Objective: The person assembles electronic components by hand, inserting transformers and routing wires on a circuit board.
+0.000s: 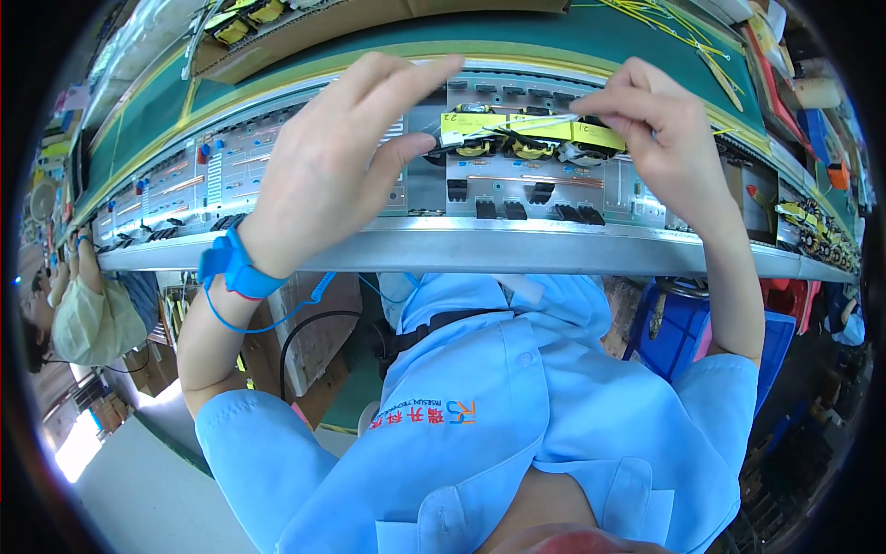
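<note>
My left hand (337, 152) is over the boards at the left end of a row of yellow-wrapped coil parts (475, 125). Its thumb and fingers are apart, with nothing seen between them. At the right of the row, my right hand (664, 138) has thumb and forefinger closed at the end of a thin pale wire (540, 122), which lies across the yellow wrapping. The coil parts sit on a circuit board (535, 189) bearing black parts and copper-coloured strips. More circuit board (171, 189) continues to the left, partly behind my left hand.
A metal rail (461, 246) runs along the near edge of the boards. Beyond them stands a cardboard box (369, 30) with more coil parts (242, 20). Yellow wires (664, 23) lie far right; coil parts (817, 226) cluster at the right end. A blue wrist strap (238, 266) trails a cord. Another person (97, 309) is at left.
</note>
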A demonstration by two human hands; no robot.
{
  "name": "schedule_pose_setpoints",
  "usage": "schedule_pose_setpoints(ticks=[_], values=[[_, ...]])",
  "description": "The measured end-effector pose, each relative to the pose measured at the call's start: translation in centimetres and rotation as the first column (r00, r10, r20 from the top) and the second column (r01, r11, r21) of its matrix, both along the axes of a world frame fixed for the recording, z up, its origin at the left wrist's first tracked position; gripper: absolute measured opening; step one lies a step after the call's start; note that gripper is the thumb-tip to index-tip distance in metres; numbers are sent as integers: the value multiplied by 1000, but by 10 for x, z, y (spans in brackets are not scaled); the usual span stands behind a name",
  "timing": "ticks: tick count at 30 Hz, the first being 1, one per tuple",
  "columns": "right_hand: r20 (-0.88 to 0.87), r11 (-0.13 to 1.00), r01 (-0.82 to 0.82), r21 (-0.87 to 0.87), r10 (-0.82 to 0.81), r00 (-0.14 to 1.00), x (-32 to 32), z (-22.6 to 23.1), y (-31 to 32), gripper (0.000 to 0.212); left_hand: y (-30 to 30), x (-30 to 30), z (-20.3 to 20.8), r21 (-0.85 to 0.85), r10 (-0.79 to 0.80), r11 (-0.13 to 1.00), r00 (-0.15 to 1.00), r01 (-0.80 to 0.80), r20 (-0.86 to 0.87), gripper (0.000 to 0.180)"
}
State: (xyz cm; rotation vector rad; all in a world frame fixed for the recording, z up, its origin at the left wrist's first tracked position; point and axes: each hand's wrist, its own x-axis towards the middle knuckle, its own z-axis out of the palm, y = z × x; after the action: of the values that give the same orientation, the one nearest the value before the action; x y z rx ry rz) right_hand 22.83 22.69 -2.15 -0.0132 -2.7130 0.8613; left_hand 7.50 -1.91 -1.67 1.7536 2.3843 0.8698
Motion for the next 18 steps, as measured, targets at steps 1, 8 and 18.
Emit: schedule_pose_setpoints(ticks=[1,8,18], values=[[11,1000,-19,22,19,1000,3,-1,-1,20,1,-1,-2,30,-73,997,993,77,-92,62],[-177,994,-64,89,79,981,-1,-16,-13,17,1,14,-13,-65,-169,985,882,157,-440,81],[-205,996,-89,16,91,975,5,-25,-3,13,-23,34,-18,-260,273,952,839,-164,471,29]])
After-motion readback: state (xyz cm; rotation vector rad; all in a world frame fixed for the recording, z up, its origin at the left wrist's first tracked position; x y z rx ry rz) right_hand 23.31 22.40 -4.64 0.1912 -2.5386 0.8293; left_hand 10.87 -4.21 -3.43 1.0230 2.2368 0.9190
